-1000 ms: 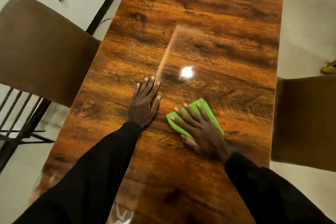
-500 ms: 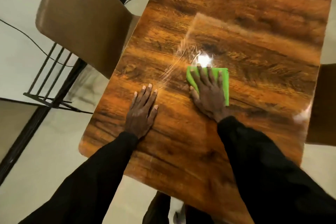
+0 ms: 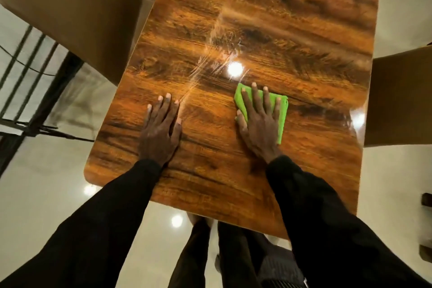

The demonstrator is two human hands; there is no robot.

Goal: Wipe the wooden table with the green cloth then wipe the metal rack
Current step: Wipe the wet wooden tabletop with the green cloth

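Head view. Straight, spread fingers (image 3: 256,98) of the right hand (image 3: 259,128) press the folded green cloth (image 3: 281,112) flat on the tabletop (image 3: 280,18). The cloth lies beneath them, its edges showing past the fingertips. The left hand (image 3: 161,133), fingers straight and close together, braces nearby. Recommended: even pressure, overlapping strokes.

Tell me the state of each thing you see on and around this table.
wooden table, glossy, streaked near the glare.
green cloth, folded, flat on the table.
right hand, fingers straight, pressing the cloth.
left hand, flat on the table, holding nothing.
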